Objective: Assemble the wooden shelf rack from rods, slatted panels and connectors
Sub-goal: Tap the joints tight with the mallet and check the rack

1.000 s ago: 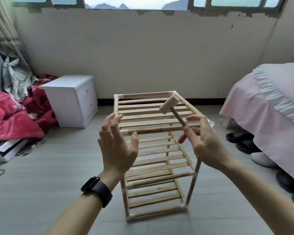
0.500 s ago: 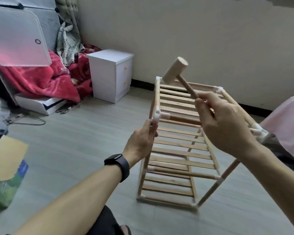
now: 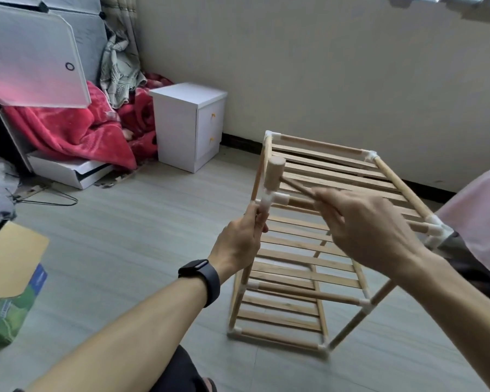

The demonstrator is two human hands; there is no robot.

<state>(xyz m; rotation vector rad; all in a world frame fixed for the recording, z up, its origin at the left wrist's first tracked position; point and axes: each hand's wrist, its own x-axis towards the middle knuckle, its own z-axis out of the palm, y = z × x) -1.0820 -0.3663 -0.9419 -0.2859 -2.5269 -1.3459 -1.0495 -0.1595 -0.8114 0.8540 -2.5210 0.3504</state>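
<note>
The wooden shelf rack (image 3: 311, 258) stands upright on the floor, with slatted tiers and white plastic connectors at its corners. My left hand (image 3: 242, 241) grips the near-left upright rod just below a white T-connector (image 3: 269, 200). My right hand (image 3: 368, 230) grips the handle of a small wooden mallet (image 3: 275, 176). The mallet's head sits right on top of that connector. The handle's rear end is hidden in my fist.
A white bedside cabinet (image 3: 188, 124) stands by the wall to the left. Red blankets (image 3: 68, 131) and a white box lie further left. A green and tan carton (image 3: 9, 290) sits at the left edge. A pink-covered bed (image 3: 478, 216) borders the rack on the right.
My left hand closed on the near-left upright rod. My right hand swung the mallet head down from above the rack onto the white connector. The view turned to the left.
</note>
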